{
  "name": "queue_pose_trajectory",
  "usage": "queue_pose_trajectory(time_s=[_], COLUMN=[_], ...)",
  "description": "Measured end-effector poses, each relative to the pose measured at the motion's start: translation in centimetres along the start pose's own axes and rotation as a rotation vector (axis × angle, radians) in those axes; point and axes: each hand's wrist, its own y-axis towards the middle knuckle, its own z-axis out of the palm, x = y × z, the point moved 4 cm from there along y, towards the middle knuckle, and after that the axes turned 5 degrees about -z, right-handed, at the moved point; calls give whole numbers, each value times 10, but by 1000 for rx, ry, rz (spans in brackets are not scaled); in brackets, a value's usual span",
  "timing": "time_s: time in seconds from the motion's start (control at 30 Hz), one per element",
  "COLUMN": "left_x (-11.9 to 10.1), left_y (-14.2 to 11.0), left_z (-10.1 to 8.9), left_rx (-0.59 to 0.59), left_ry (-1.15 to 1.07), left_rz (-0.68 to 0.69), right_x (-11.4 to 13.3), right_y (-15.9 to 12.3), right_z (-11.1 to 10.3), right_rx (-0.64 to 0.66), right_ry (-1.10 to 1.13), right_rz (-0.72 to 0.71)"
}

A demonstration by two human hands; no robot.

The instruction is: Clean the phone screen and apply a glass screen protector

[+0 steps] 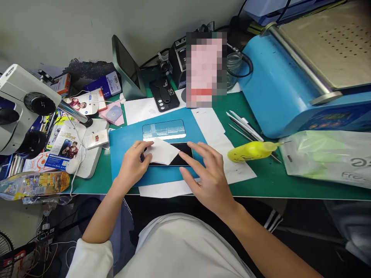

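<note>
On a blue mat (124, 135) lies a dark phone (187, 148), its screen facing up. A white cloth or paper sheet (162, 151) covers its left and middle part. My left hand (135, 160) has thumb and fingers closed on the left edge of this white sheet. Fingers spread, my right hand (207, 172) hovers over or rests at the phone's right end and the sheet's right corner; exact contact cannot be made out. Just behind the phone, a clear glass panel with a black border (164, 129) lies flat on the mat.
A microscope (31, 104) stands at left, near a drink bottle (37, 183). Behind are a tablet-like screen (127, 65) and a black phone case (164, 94). To the right are a yellow squeeze bottle (251, 151), tweezers (246, 125), a plastic bag (327, 158) and a blue machine (263, 85).
</note>
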Motion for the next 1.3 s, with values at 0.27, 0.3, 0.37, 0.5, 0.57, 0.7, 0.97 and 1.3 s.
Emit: queue_pose_trajectory(time_s=[0.27, 0.3, 0.37, 0.5, 0.57, 0.7, 0.97, 1.3], left_x=[-38, -41, -42, -36, -32, -30, -24, -45], left_y=[-12, -13, -16, -30, -39, -49, -36, -26], left_z=[24, 32, 40, 32, 22, 5, 38, 61], left_rx=[22, 92, 167, 163, 166, 86, 193, 200], left_ry=[420, 461, 534, 610, 625, 589, 630, 621], left_rz=[474, 517, 542, 492, 465, 431, 279, 228], right_x=[-15, -16, -17, -15, -15, -17, -18, -20], right_y=[-1, 0, 0, 0, 2, 4, 2, 4], right_z=[0, 0, -1, -1, 0, -1, -3, -2], right_rx=[6, 1, -13, -24, -3, 3, -21, -39], right_ry=[230, 239, 250, 251, 259, 313, 339, 361], right_rz=[176, 186, 196, 160, 160, 211, 227, 210])
